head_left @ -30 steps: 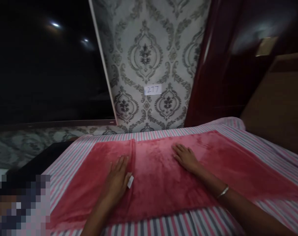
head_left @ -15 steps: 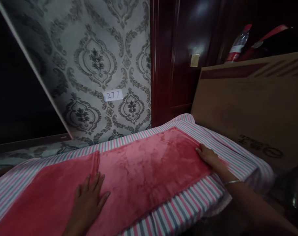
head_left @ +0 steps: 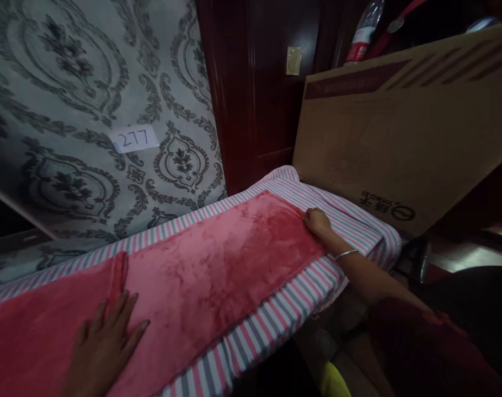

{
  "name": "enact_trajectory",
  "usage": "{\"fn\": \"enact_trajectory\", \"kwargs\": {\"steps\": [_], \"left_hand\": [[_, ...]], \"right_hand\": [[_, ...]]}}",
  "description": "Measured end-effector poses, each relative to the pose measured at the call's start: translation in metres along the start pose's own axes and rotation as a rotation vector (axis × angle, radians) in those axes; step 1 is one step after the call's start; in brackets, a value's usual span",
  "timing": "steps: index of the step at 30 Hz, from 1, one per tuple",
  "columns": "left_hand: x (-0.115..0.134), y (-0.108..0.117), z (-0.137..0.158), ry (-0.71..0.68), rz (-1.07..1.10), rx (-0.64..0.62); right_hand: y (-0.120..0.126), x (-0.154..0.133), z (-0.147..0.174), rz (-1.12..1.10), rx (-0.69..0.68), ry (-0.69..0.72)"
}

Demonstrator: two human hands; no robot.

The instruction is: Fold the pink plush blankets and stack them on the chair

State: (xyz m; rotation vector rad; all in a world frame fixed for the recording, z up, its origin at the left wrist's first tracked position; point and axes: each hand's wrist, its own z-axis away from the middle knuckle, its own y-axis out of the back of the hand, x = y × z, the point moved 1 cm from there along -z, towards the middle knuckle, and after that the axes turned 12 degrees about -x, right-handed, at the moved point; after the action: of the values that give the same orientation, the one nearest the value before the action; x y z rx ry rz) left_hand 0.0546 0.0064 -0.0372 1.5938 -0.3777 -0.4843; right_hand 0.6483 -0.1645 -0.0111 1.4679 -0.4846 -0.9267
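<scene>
A red plush cloth [head_left: 218, 259] lies spread lengthwise, with a folded-over layer at its left part ending in a raised hem. My left hand [head_left: 106, 336] rests flat near that hem, fingers spread over the fabric. At the far right edge of the cloth, my right hand [head_left: 317, 221] has its fingers curled and closed on the border; a thin bracelet circles that wrist. Under the cloth is a pink, grey and white striped sheet [head_left: 271, 322], showing along both long sides and at the right end.
A large cardboard box [head_left: 367, 149] leans at the right, with a red-labelled bottle [head_left: 362, 38] behind its top edge. Patterned wallpaper [head_left: 180, 160] bearing a paper label [head_left: 135, 138] and a dark red wooden panel [head_left: 255, 82] stand behind. Something yellow [head_left: 334, 380] shows below.
The view has swung to the right, so everything sits further left in the picture. My right hand stays at the cloth's right edge, and my left hand stays flat by the hem.
</scene>
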Motion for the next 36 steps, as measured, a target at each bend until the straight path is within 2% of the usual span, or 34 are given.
{"fn": "enact_trajectory", "kwargs": {"steps": [5,10,15,20,23,29,33,36], "left_hand": [[0.0,0.003,-0.001,0.0,0.027,-0.037],[0.006,0.008,0.002,0.02,0.038,-0.012],[0.005,0.006,0.004,0.014,0.04,0.039],[0.004,0.007,0.003,0.045,0.031,-0.015],[0.007,0.009,0.004,0.057,0.019,-0.041],[0.01,0.012,0.008,0.057,0.016,-0.059],[0.017,0.029,0.005,0.104,0.025,-0.199],[0.042,0.052,-0.011,0.067,0.045,-0.232]], "right_hand": [[-0.005,0.009,0.002,-0.044,0.025,-0.005],[-0.012,0.012,0.0,-0.05,-0.05,-0.006],[-0.004,0.008,-0.008,-0.072,-0.129,0.045],[-0.004,0.015,-0.013,-0.218,-0.253,0.129],[-0.006,0.02,-0.016,-0.249,-0.22,0.141],[-0.015,0.019,-0.015,0.022,-0.102,0.043],[-0.022,0.018,-0.009,0.038,-0.106,0.027],[-0.024,0.022,-0.013,-0.018,-0.127,0.032]]}}
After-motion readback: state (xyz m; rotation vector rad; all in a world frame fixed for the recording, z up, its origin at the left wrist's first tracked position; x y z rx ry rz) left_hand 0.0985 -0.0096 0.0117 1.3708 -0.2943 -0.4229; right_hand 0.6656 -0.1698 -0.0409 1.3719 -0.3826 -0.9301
